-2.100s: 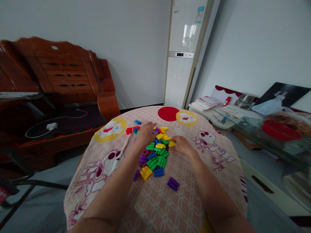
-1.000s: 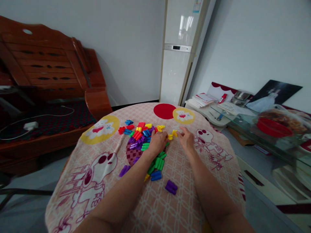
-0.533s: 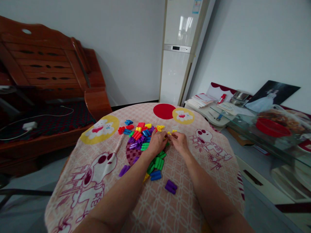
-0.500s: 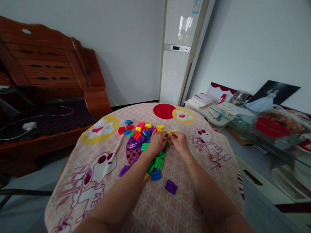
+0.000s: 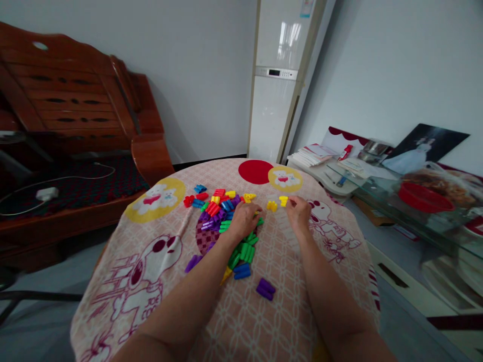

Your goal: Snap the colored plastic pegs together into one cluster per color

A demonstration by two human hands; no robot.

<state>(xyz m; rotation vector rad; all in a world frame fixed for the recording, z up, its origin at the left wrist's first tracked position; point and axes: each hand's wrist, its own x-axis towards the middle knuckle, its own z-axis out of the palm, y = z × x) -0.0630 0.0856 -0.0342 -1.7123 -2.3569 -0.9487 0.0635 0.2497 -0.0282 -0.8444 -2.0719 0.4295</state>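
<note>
Colourful plastic toy blocks, each shaped like joined tubes, lie in a loose pile on the tablecloth. My left hand (image 5: 246,219) rests at the pile's right side, fingers curled; a bit of yellow block (image 5: 257,212) shows at its fingertips, mostly hidden. Off to the right, my right hand (image 5: 299,212) pinches a yellow toy block (image 5: 284,201) by its right end. Between the hands another yellow block (image 5: 271,205) lies on the cloth. Green blocks (image 5: 247,253) sit under and in front of my left hand, with purple blocks (image 5: 215,213) to its left.
A patterned pink cloth covers the round table (image 5: 241,322). One purple block (image 5: 266,289) lies apart near me. On the right stands a glass-topped cabinet (image 5: 381,196) with papers and a red bowl (image 5: 426,197). A wooden bench (image 5: 68,105) is at the left.
My right hand has moved right, away from my left hand, with a yellow block in its fingers. A yellow block between the hands is now uncovered. My left hand has hardly moved.
</note>
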